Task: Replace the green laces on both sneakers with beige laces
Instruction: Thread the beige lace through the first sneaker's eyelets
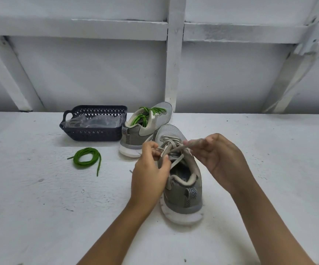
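While the near sneaker (181, 180) at mid-table is wearing most of its beige lace (176, 148), the left hand (149, 169) and right hand (218, 157) are pinching its ends. One green lace (87, 158) is lying coiled leftward; the far sneaker (145, 131), toward the back edge, is showing green, awaiting relacing.

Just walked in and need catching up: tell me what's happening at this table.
A person is threading a beige lace through the near sneaker, with the left hand and right hand each pinching a stretch of it. The far sneaker has its green lace in. A loose green lace lies coiled on the table near a dark basket.
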Available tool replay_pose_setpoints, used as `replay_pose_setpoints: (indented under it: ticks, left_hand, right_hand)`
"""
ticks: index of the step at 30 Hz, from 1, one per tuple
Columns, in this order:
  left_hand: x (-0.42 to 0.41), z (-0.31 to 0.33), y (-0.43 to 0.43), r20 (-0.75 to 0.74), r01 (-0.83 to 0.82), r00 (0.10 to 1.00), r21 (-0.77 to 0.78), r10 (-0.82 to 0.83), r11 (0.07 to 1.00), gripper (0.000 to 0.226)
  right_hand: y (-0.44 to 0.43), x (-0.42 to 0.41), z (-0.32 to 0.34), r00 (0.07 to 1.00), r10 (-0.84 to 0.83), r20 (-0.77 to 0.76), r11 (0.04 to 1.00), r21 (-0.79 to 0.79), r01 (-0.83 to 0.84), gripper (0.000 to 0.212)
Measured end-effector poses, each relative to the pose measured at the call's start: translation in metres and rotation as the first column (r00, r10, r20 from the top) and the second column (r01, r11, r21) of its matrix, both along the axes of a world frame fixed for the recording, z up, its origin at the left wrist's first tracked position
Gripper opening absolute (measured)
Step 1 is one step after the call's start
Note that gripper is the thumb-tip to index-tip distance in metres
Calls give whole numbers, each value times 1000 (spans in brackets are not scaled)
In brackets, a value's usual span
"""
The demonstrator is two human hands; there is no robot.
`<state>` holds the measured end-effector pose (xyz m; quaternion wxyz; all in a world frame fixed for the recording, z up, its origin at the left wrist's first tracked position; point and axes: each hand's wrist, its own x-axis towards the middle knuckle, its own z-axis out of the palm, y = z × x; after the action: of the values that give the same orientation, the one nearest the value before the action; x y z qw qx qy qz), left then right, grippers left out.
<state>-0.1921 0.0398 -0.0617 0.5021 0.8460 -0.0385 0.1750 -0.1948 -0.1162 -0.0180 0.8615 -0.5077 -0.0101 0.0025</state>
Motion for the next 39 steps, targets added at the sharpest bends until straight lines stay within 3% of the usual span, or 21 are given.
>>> replay_pose_setpoints:
  ticks: [2,3,5,6,7,9,10,11,13,16,20,22,26,30,35,37,39]
  left_hand:
    - [-1,0,0,10,-17,1000,8,17,1000,31]
    - [-1,-1,0,12,-26,1000,10,26,1000,32]
    - [-2,-2,0,11,-38,999,19,38,999,33]
    - [-2,-2,-1,9,-42,999,24,41,999,32]
    - [-2,-2,-1,8,-45,999,28,45,999,31]
    - [-2,-2,-2,11,-56,998,37,55,998,31]
    - [-2,-2,-2,12,-64,998,40,63,997,31]
    - [-3,-2,-2,14,-69,998,42,68,997,31]
    - [-3,-2,-3,17,-71,997,50,70,996,31]
    - [-3,-2,-3,22,-71,997,62,70,996,32]
    - [-3,-3,-3,21,-65,998,68,64,996,31]
    - [-2,-3,-2,20,-59,998,77,58,995,30]
    - [-1,0,-2,5,-60,998,92,60,994,29]
    - [-1,-1,-1,39,-40,999,141,35,989,28]
    - [10,4,6,1,241,970,179,-245,954,30]
    - [16,13,10,-54,325,945,252,-322,911,20]
    - [22,23,13,-160,396,918,352,-362,848,24]
  right_hand:
    - [-2,-3,5,995,89,33,989,115,-93,28]
    - [-4,-4,7,992,125,19,988,86,-126,24]
    - [-14,-7,10,980,187,-64,965,-176,-195,21]
    - [-21,-8,11,964,233,-126,888,-378,-263,23]
    - [-28,-10,13,939,284,-193,735,-585,-343,24]
    - [-38,-14,20,882,344,-323,324,-841,-434,27]
    - [-39,-16,24,878,330,-347,184,-888,-421,28]
    - [-37,-17,28,898,306,-315,126,-922,-366,27]
    - [-24,-17,33,962,257,-89,133,-983,-126,23]
    - [-1,-8,29,960,193,201,119,-976,180,13]
    - [17,14,10,965,207,161,-62,-982,178,18]
    - [19,16,5,962,217,163,-55,-982,179,14]
    - [10,5,8,951,237,199,89,-979,182,9]
    - [5,-2,8,948,289,134,126,-987,101,9]
    - [0,-5,11,978,179,104,224,-973,62,13]
    - [-3,-5,13,986,144,84,228,-972,50,16]
    - [-7,-5,14,989,137,58,223,-974,26,18]
